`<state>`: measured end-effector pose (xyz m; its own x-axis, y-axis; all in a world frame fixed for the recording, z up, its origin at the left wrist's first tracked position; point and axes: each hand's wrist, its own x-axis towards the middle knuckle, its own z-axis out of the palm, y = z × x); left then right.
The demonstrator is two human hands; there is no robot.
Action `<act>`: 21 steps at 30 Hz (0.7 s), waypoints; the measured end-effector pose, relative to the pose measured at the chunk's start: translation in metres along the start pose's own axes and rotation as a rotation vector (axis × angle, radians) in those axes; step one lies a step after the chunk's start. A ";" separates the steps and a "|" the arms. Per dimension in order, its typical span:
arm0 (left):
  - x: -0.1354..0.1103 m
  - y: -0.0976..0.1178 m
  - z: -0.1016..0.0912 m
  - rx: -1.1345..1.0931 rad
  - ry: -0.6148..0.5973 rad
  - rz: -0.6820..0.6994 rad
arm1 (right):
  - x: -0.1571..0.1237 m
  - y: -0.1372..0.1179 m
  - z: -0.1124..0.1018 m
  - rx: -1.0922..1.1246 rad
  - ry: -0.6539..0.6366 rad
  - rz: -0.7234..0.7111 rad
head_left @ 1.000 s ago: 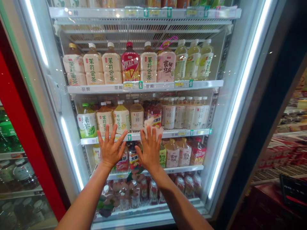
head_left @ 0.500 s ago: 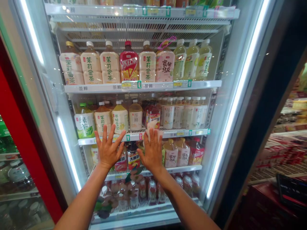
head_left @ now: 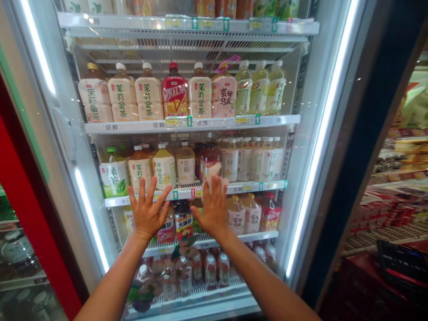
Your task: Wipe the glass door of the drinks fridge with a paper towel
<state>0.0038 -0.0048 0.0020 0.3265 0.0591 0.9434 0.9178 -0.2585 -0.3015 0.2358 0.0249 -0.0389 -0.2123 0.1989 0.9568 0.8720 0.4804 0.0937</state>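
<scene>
My left hand [head_left: 147, 211] is raised in front of a glass-fronted drinks cooler, palm away from me, with its fingers spread. Beside it on the right, my right hand [head_left: 214, 207] is held up flat, fingers stretched upward and thumb apart. Neither hand holds a bottle. A pale blurred patch [head_left: 214, 170] shows at the right fingertips; whether it is a reflection or a tissue is unclear. Behind the left fingers stand a jasmine tea bottle [head_left: 138, 169] and a pale yellow drink bottle [head_left: 163, 167]. Whether the palms touch the glass cannot be told.
Shelves [head_left: 197, 125] of bottled tea fill the cooler, between bright light strips [head_left: 321, 142]. Flower decals [head_left: 183, 247] show low on the front. On the right, a phone [head_left: 403, 265] with a timer rests on a dark red box. A red frame [head_left: 31, 214] borders the left.
The view has shifted slightly, so the shelves sit a little further left. Both hands stay raised and spread; the right hand has moved slightly rightward against the shelves.
</scene>
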 end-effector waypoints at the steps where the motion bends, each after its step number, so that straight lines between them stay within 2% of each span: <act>1: 0.000 0.000 0.000 0.000 0.002 0.000 | -0.024 -0.010 0.005 0.009 -0.044 -0.080; 3: 0.001 0.000 -0.001 0.000 -0.006 -0.003 | -0.072 -0.020 0.011 0.022 -0.101 -0.238; 4: 0.001 0.000 -0.001 -0.001 -0.010 -0.003 | -0.087 -0.018 0.012 0.018 -0.122 -0.267; 6: 0.002 0.000 -0.002 -0.003 -0.015 0.000 | -0.089 -0.007 0.008 -0.002 -0.112 -0.244; 8: 0.001 0.000 -0.001 -0.003 -0.002 0.007 | -0.050 0.005 -0.001 -0.030 -0.053 -0.120; 10: 0.001 0.000 -0.001 -0.001 0.007 0.005 | 0.005 0.008 -0.007 -0.041 0.004 0.024; 12: 0.000 0.000 0.000 0.000 0.001 -0.003 | 0.045 0.000 -0.005 -0.030 0.035 0.046; 13: 0.000 0.000 0.000 -0.001 -0.005 -0.008 | 0.051 -0.008 -0.002 -0.019 0.026 0.023; 15: -0.001 0.000 0.001 -0.007 -0.014 -0.018 | 0.032 -0.024 0.007 0.007 -0.041 -0.067; 17: -0.001 0.000 0.000 -0.011 -0.015 -0.021 | -0.015 -0.032 0.014 0.030 -0.138 -0.196; 19: -0.001 0.000 0.000 -0.015 -0.010 -0.017 | -0.058 -0.027 0.015 0.035 -0.200 -0.339; 21: -0.001 0.000 0.000 -0.015 -0.007 -0.012 | -0.070 -0.009 0.009 0.020 -0.192 -0.374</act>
<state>0.0034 -0.0049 0.0008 0.3172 0.0694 0.9458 0.9180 -0.2725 -0.2879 0.2389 0.0146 -0.1096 -0.5925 0.1624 0.7890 0.7109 0.5661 0.4173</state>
